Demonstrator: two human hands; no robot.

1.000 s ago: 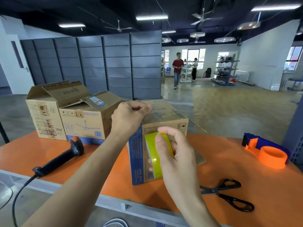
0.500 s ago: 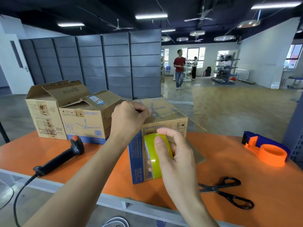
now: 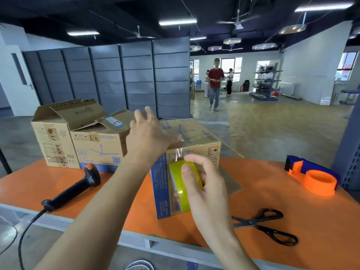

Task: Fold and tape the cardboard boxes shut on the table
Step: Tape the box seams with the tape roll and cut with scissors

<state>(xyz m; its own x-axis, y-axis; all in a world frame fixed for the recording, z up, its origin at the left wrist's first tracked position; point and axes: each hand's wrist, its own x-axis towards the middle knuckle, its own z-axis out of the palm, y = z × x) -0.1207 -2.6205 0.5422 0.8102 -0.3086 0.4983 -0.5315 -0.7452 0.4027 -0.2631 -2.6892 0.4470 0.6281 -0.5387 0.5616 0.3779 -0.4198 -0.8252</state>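
A closed cardboard box (image 3: 196, 141) with blue print stands at the middle of the orange table (image 3: 292, 215). My left hand (image 3: 150, 133) lies over its top near edge, fingers spread and straight, thumb on a strip of clear tape. My right hand (image 3: 204, 184) grips a yellow tape roll (image 3: 187, 182) against the box's front face, and the strip runs up from the roll over the edge. Two other cardboard boxes (image 3: 78, 137) with raised flaps stand at the back left.
A black handheld scanner (image 3: 72, 190) with a cable lies at the left. Black scissors (image 3: 266, 225) lie at the front right. An orange and blue tape dispenser (image 3: 315, 178) sits at the far right. A person (image 3: 215, 82) walks in the room behind.
My left hand went from curled fingers at the box's top edge to fingers spread flat over the top. The roll in my right hand stays low on the front face.
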